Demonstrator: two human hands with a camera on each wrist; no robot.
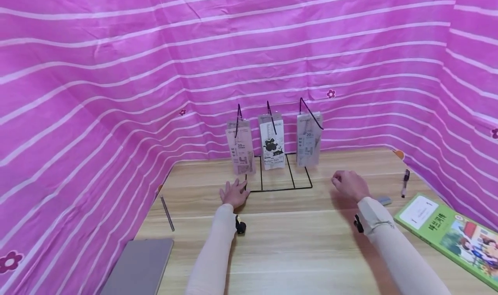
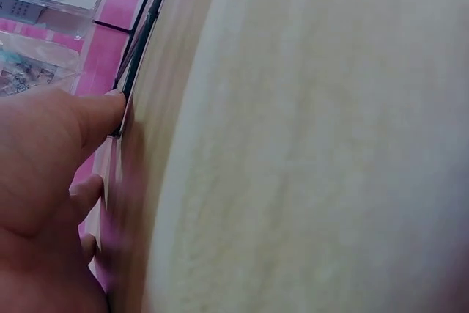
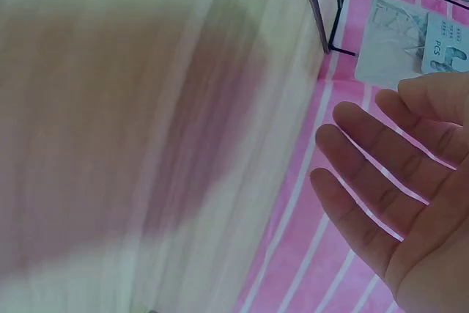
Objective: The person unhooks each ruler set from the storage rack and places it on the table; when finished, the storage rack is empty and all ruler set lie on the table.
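A black wire rack (image 1: 280,187) stands at the back of the wooden table (image 1: 295,243), with three clear ruler packets hanging from its hooks: left (image 1: 241,150), middle (image 1: 271,143) and right (image 1: 308,141). My left hand (image 1: 234,193) lies flat on the table at the rack's front left corner. In the left wrist view its thumb (image 2: 88,119) touches the base wire (image 2: 143,31). My right hand (image 1: 350,184) hovers to the right of the rack and holds nothing. The right wrist view shows its fingers (image 3: 381,174) relaxed and spread, with the rack's corner (image 3: 338,12) beyond.
A black pen (image 1: 405,182), a small grey eraser (image 1: 384,200) and a green book (image 1: 451,234) lie at the right. On the left are a thin grey rod (image 1: 167,213) and a grey notebook (image 1: 140,267). Pink striped cloth (image 1: 116,91) walls in the table.
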